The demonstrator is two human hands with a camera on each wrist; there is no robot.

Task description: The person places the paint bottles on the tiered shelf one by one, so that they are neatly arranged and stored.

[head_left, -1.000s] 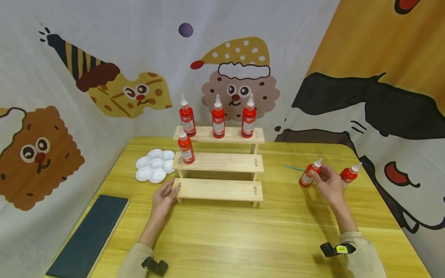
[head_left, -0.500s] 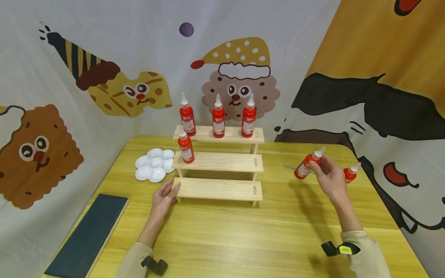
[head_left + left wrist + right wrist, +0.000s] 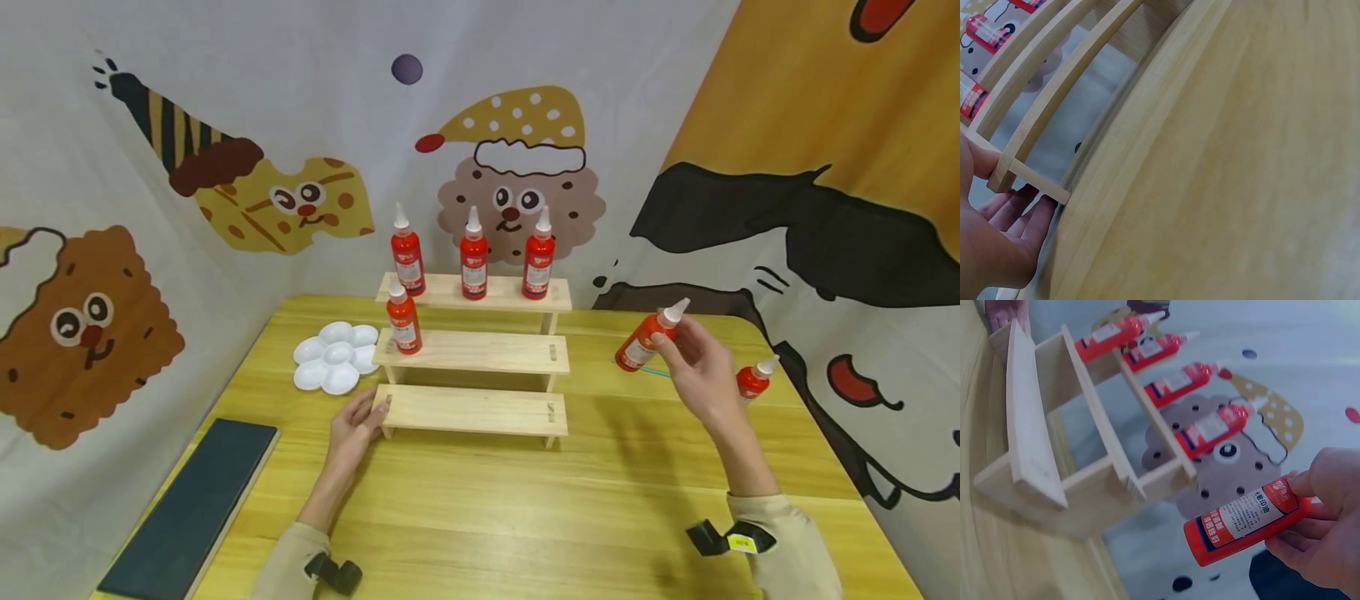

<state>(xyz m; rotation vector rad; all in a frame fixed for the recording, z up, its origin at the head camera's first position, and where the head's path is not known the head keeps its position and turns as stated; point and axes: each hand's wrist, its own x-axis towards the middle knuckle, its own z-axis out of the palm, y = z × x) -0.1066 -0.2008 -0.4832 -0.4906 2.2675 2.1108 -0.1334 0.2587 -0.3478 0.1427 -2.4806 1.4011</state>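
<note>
My right hand [image 3: 705, 375] holds a red ink bottle [image 3: 1241, 519] with a white pointed cap, tilted and lifted above the table to the right of a three-step wooden display rack [image 3: 472, 408]. At the left end of the rack's lowest step, my left hand [image 3: 354, 429] grips the wood, its thumb [image 3: 984, 159] at the board and its fingers by the leg. Three matching bottles stand on the top step, one being the middle bottle [image 3: 473, 265]. Another bottle [image 3: 405, 323] stands at the left end of the middle step. One more bottle [image 3: 752, 381] is behind my right hand, partly hidden.
A white flower-shaped palette [image 3: 336, 357] lies left of the rack. Along the table's left edge lies a dark flat board [image 3: 191, 508]. A thin teal stick [image 3: 658, 372] is on the wooden table [image 3: 480, 517] under the held bottle. A printed cloth [image 3: 300, 83] hangs behind.
My right hand has lifted the bottle off the table and carried it a little left toward the rack, tilting it. My left hand has stayed on the rack.
</note>
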